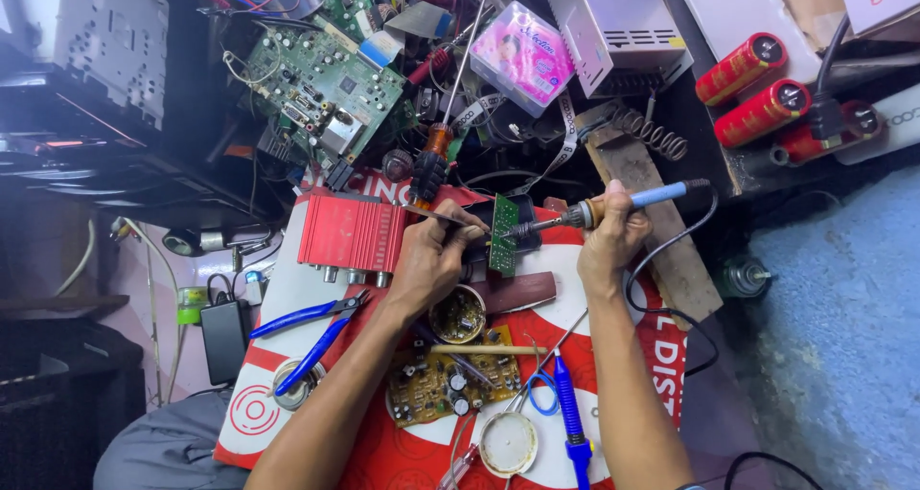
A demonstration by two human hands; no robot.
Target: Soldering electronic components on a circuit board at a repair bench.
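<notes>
— Two hands met over one small green circuit board, which stood on edge just right of the red ribbed metal amplifier case, above the red and white printed mat on the desk.

— What had the left hand got?

— Its grip was pinched shut on slim metal tweezers, tips toward the board.

— And the right hand?

— Fingers wrapped round a soldering iron with a wooden and blue handle, tip touching the board.

— Nearby?

— Blue-handled pliers lay to the left; a brown populated circuit board lay below the wrists.
</notes>
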